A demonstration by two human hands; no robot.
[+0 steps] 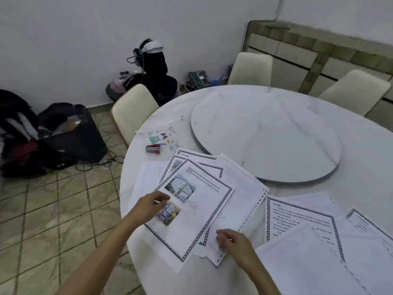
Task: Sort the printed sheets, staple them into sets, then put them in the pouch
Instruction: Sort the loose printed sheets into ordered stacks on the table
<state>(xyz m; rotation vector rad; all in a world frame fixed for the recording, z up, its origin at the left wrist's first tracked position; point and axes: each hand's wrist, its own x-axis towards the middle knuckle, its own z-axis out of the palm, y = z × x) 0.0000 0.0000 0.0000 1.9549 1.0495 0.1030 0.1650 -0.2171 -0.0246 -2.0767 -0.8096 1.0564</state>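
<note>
Fingers (162, 196) of the left hand (148, 206) are pinched on the edge of the top sheet (202, 209); the right hand (234, 241) is curled over another sheet (240, 188), grip can't be told.

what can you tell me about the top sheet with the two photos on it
The photo sheet is white paper with a dark patterned border, lines of print at its top, two colour photos down its left side and faint grey lettering beside them. It lies flat and skewed atop a fanned pile at the near-left of the table. The left hand pinches its left edge by the lower photo; the right hand grips a plain sheet tucked under its right edge.
</note>
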